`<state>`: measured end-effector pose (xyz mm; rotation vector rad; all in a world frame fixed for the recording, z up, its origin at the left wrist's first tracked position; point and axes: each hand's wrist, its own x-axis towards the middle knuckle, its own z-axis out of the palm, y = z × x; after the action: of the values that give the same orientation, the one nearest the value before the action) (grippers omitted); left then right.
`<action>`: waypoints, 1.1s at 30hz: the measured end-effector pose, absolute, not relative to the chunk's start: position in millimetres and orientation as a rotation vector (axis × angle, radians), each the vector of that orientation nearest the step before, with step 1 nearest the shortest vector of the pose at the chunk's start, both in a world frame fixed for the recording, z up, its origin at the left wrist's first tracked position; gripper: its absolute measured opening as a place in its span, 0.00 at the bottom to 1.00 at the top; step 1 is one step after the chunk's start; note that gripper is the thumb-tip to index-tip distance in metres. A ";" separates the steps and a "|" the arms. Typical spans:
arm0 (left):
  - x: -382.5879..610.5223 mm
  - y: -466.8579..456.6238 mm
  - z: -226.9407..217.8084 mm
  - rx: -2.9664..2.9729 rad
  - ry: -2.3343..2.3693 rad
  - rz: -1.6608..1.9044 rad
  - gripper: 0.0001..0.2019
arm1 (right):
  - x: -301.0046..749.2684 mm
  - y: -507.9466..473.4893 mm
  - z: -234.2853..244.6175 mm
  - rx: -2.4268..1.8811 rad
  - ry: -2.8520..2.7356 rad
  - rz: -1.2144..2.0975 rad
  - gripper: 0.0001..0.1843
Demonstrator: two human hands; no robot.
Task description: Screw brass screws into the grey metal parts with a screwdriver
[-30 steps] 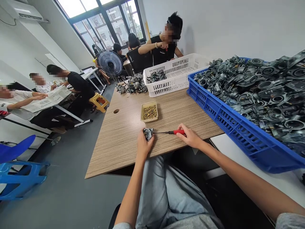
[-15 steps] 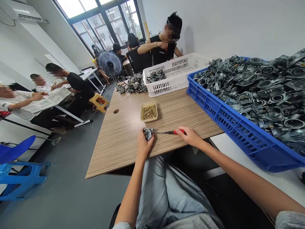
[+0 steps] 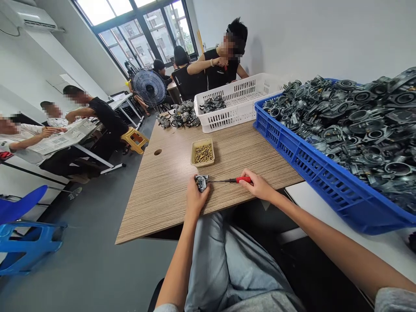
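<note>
My left hand (image 3: 196, 198) is closed around a small grey metal carburetor body (image 3: 202, 183), held just over the near part of the wooden table (image 3: 169, 190). In my right hand (image 3: 256, 185) is a screwdriver (image 3: 240, 179) with a red and black handle, its thin shaft pointing left. The tip meets the right side of the carburetor body; exactly where it sits is too small to make out. Just beyond my left hand stands a small cream tray (image 3: 203, 164) of brass-coloured screw-like parts (image 3: 204, 153).
A blue crate (image 3: 312, 182) heaped with carburetor bodies (image 3: 354, 117) stands at the right. Behind the tray are a white crate (image 3: 230, 117) and a pile of carburetors (image 3: 185, 116). A person (image 3: 224, 65) sits across the table; other people work at the left near a fan (image 3: 148, 86).
My hands, the carburetor body and the screwdriver stay nearly in place; the red handle shows slightly more between my fingers. At the left, a person in black has raised an arm.
</note>
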<state>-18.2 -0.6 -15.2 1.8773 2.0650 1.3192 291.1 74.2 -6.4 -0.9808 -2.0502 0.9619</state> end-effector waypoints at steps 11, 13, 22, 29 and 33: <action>-17.7 -0.7 -14.4 1.900 2.076 1.287 0.23 | 284.9 73.7 -5.8 -1.035 -2.006 0.947 0.27; -17.7 -0.8 -14.5 1.902 2.080 1.278 0.23 | 284.5 74.0 -4.9 -1.050 -2.013 0.924 0.29; -19.0 -1.0 -16.0 1.905 2.085 1.272 0.24 | 291.1 73.1 0.5 -0.973 -2.065 1.035 0.19; -20.4 -0.6 -16.7 1.915 2.087 1.255 0.25 | 293.4 74.1 1.2 -0.936 -2.019 1.071 0.14; -21.3 0.5 -18.2 1.920 2.073 1.272 0.25 | 293.2 74.7 1.7 -0.923 -1.995 1.080 0.15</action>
<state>-21.3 0.5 -18.2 1.9199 2.0725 1.2718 293.2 74.7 1.7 -0.9232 -1.9954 1.0801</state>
